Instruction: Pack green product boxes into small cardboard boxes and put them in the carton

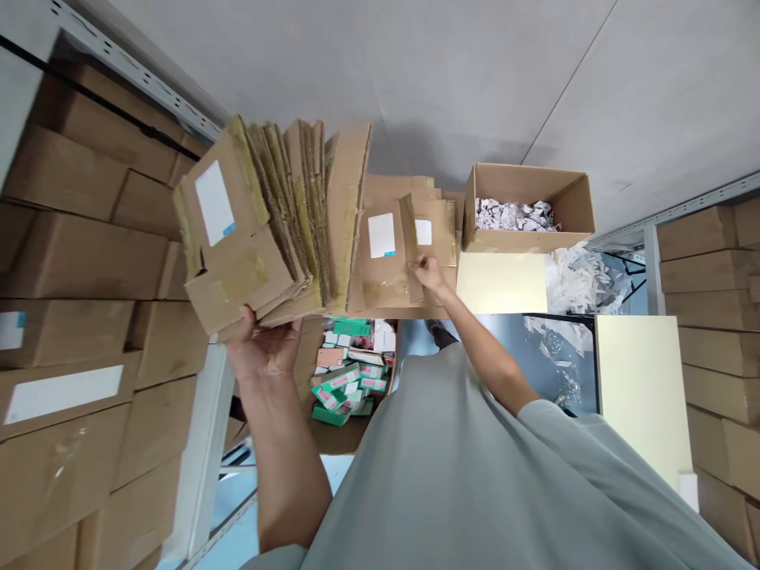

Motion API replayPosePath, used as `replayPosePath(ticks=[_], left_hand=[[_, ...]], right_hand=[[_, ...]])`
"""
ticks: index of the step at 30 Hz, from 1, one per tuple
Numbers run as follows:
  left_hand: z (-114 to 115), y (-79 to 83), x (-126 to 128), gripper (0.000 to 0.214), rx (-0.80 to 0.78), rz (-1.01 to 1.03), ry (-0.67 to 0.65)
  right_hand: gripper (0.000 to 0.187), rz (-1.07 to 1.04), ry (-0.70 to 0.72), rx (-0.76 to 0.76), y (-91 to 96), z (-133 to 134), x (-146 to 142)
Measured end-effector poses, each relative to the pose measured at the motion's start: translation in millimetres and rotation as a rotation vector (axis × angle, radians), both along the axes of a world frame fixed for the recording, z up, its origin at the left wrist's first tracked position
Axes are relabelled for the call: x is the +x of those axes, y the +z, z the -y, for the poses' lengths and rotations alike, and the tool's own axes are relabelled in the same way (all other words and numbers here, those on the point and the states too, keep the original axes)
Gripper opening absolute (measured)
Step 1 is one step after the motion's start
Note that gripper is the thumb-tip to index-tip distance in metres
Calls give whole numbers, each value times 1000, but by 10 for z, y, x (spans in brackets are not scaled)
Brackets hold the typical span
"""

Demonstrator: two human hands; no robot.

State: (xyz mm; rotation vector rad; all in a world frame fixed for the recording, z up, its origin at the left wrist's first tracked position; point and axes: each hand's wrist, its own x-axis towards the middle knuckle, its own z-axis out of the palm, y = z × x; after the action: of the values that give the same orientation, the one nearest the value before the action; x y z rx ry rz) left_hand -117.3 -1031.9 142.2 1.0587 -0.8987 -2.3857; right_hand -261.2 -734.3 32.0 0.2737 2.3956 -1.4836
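A: State the position and condition of the left hand.

B: The left hand (pixel 264 352) grips a cardboard bundle (pixel 255 253) at its lower edge. The thumb lies against the outer face; the remaining fingers are mostly hidden by the board.

A: Describe the bundle.

B: It consists of several flattened sheets, tilted, with their upper edges fanned apart. The outer face carries a white label (pixel 214 203) with a blue corner. Yellowish tape lines the edges.

A: State the condition of the right hand.

B: The right hand (pixel 428 275) has its fingertips closed on a narrow brown strip (pixel 408 222) standing up from a flattened carton (pixel 380 281). Whether the strip is tape or a flap cannot be told.

A: Locate the flattened carton.

B: It is just to the right of the bundle, with further flat board behind it.

A: List the adjacent items.

B: To the right, an open carton (pixel 528 241) contains paper scraps (pixel 514 215). A pale panel (pixel 502 281) is in front of it, beside crumpled plastic (pixel 579 277). Below the bundle, a lower carton (pixel 332 443) holds green and white packets (pixel 344 388)
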Motion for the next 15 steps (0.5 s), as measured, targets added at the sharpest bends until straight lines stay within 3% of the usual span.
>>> replayPosePath(ticks=[4,7,9,12,15], left_hand=[[-73,3,-8,25,35,6,-15],[-156,0,-24,30,69,-1,-36],[-207,-8,-52,29,86,6,-44],[-272,-62,-106,22,88,41,-53],[-376,-212,-144,12,70,96,-23]], right_hand=[[27,-357,-67,-123,557,-942,191],[37,-583,-181,-75,1127,-1715,403],[43,-664,-236,-53,1465,-2078,516],[53,-731,-303,-28,1787,-2335,637],[58,-789,-409,0,1910,-2373,717]])
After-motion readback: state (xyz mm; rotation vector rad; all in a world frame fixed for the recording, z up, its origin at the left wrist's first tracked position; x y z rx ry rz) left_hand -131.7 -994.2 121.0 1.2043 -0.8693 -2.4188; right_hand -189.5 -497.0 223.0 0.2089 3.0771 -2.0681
